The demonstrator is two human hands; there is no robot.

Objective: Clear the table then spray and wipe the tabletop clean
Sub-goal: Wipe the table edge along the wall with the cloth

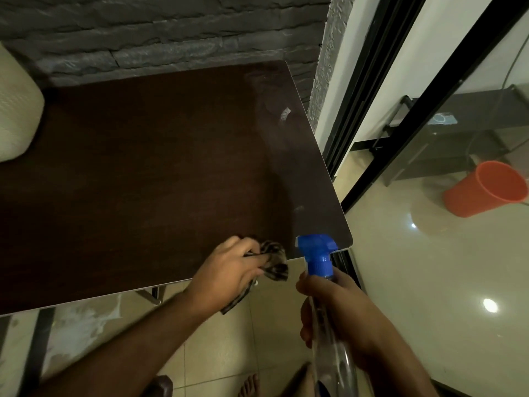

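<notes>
A dark brown tabletop (148, 167) fills the middle of the view, with a pale hazy streak along its right side. My left hand (229, 270) grips a bunched striped cloth (274, 262) at the table's near edge, close to the near right corner. My right hand (337, 310) holds a clear spray bottle (329, 353) by its neck, just off that corner. Its blue trigger head (316, 250) points left over the table's edge.
A cream cushion (17, 110) overlaps the table's far left. A grey stone wall (171, 32) runs behind. To the right is a black-framed glass door (400, 110), with an orange bucket (486, 190) beyond it. Tiled floor (229, 353) lies below.
</notes>
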